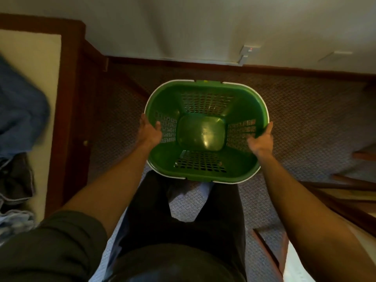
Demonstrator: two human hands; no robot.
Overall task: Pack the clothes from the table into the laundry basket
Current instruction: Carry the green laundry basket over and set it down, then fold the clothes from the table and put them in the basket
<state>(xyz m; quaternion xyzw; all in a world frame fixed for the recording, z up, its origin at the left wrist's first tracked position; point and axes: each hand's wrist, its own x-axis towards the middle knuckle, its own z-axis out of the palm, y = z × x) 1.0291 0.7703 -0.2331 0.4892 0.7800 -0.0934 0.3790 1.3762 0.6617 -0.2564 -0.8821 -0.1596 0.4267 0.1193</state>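
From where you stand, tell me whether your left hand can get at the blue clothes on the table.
Probably not yet: the left hand grips the green basket rim, and the blue clothes lie far off to its left.

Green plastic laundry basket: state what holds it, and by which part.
Both hands hold the green plastic laundry basket by its rim: left hand on the left side, right hand on the right, thumbs inside.

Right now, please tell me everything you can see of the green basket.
The basket is green plastic, oval, with a pale rim, latticed walls and a solid glossy bottom. It is upright and has nothing inside. It sits over the patterned carpet. The left hand and right hand grip its opposite sides.
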